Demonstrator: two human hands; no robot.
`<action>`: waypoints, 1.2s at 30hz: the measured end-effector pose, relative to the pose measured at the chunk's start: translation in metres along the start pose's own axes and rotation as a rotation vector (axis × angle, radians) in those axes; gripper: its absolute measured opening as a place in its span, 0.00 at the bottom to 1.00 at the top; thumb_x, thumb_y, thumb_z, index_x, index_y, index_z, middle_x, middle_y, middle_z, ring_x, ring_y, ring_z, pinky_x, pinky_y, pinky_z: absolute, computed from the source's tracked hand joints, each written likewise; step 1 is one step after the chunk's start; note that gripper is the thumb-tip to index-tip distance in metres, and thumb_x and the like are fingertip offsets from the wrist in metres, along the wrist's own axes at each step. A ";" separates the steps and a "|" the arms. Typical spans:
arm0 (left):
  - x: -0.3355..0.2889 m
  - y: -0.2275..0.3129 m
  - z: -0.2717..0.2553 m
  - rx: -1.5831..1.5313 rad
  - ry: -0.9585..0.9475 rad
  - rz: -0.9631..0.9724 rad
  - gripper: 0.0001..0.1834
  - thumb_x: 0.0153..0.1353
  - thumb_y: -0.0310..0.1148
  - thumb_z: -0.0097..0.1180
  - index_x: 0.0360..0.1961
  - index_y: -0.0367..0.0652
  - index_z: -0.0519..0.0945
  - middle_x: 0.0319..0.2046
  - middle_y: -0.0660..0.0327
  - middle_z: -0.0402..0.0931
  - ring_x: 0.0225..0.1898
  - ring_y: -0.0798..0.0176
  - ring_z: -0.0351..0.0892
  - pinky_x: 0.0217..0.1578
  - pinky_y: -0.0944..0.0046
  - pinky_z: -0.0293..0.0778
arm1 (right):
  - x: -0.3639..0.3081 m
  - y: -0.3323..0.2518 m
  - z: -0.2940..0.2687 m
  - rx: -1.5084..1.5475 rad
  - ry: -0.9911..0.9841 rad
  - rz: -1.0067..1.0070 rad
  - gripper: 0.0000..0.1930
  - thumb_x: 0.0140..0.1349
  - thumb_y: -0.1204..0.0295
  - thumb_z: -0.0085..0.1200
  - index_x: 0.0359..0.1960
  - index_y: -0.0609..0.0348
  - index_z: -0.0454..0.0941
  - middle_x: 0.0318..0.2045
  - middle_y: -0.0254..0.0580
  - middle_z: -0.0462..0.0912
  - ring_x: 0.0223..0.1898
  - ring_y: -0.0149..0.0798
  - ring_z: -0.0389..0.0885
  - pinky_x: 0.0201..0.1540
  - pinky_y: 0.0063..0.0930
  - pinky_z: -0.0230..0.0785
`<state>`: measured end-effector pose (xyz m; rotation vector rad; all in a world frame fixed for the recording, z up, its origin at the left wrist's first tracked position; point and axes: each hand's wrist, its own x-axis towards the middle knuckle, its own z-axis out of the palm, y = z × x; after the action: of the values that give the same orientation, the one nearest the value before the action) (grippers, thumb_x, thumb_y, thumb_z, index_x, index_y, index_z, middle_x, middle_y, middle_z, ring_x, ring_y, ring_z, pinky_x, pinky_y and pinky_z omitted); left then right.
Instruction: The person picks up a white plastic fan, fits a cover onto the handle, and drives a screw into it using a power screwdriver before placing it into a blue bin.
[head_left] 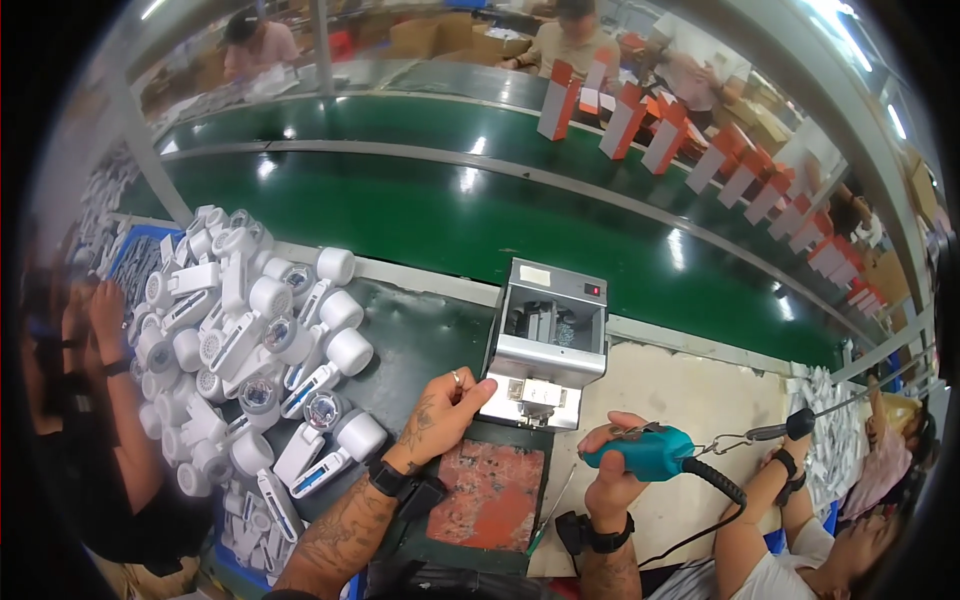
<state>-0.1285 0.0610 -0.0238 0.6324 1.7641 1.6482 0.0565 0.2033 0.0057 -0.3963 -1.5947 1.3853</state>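
My right hand is wrapped round a teal electric screwdriver, which hangs from a metal hook and cable and has a coiled black cord. At the front left corner of a silver screw feeder, my left hand is closed, thumb against curled fingers; whatever it may hold is hidden. Small screws seem to lie inside the feeder's window, and a bright metal block sits at its front. A worn red mat lies on the bench between my forearms.
White handheld devices with round heads are heaped at left, partly over a blue bin. Beyond runs a green conveyor with a row of orange-and-white boxes. Co-workers stand on both sides and across the line. Beige board covers the right bench.
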 end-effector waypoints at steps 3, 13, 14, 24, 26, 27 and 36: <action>0.000 -0.001 0.003 -0.076 0.024 0.021 0.21 0.69 0.41 0.58 0.21 0.45 0.68 0.17 0.74 0.62 0.20 0.79 0.58 0.21 0.71 0.56 | 0.000 -0.002 0.000 0.000 -0.006 0.013 0.35 0.60 0.44 0.62 0.52 0.66 0.70 0.24 0.39 0.79 0.27 0.35 0.78 0.31 0.28 0.72; 0.001 -0.001 0.000 -0.036 0.002 0.002 0.19 0.69 0.42 0.57 0.23 0.46 0.69 0.19 0.73 0.65 0.21 0.79 0.63 0.23 0.74 0.61 | -0.001 0.000 -0.001 0.034 -0.012 0.044 0.34 0.59 0.46 0.64 0.52 0.67 0.70 0.25 0.40 0.79 0.28 0.36 0.79 0.33 0.30 0.72; 0.001 -0.001 0.000 -0.039 -0.002 0.000 0.19 0.69 0.42 0.57 0.23 0.46 0.69 0.19 0.73 0.65 0.21 0.79 0.63 0.23 0.74 0.61 | -0.001 0.000 0.000 0.035 -0.013 0.040 0.34 0.59 0.46 0.64 0.52 0.67 0.70 0.25 0.40 0.79 0.28 0.36 0.79 0.33 0.30 0.72; 0.001 -0.002 0.000 -0.056 0.012 -0.018 0.19 0.69 0.41 0.58 0.23 0.46 0.68 0.19 0.73 0.65 0.21 0.79 0.63 0.22 0.74 0.60 | 0.000 -0.003 0.001 0.038 -0.014 0.041 0.35 0.59 0.47 0.64 0.52 0.67 0.70 0.26 0.39 0.80 0.28 0.36 0.79 0.34 0.29 0.72; 0.000 0.001 0.002 -0.057 0.011 -0.007 0.19 0.69 0.41 0.58 0.23 0.46 0.68 0.19 0.73 0.65 0.21 0.79 0.63 0.22 0.74 0.60 | 0.000 -0.004 0.000 0.037 -0.010 0.036 0.35 0.59 0.47 0.64 0.52 0.67 0.71 0.26 0.39 0.80 0.29 0.35 0.79 0.34 0.29 0.72; -0.001 0.002 0.002 -0.062 0.012 0.002 0.19 0.69 0.41 0.58 0.23 0.46 0.68 0.19 0.73 0.65 0.21 0.79 0.63 0.22 0.74 0.60 | 0.000 -0.006 0.000 0.031 -0.014 0.054 0.35 0.59 0.46 0.64 0.52 0.67 0.71 0.26 0.39 0.80 0.29 0.35 0.79 0.34 0.29 0.72; 0.002 -0.003 0.004 -0.055 0.029 0.024 0.21 0.69 0.43 0.58 0.22 0.45 0.68 0.16 0.72 0.65 0.19 0.79 0.61 0.19 0.72 0.58 | -0.002 0.000 -0.005 0.123 -0.060 0.030 0.27 0.63 0.62 0.64 0.55 0.69 0.70 0.29 0.40 0.82 0.31 0.30 0.79 0.36 0.25 0.71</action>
<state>-0.1265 0.0645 -0.0270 0.6095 1.7310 1.7241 0.0614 0.2048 0.0041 -0.3089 -1.5483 1.5223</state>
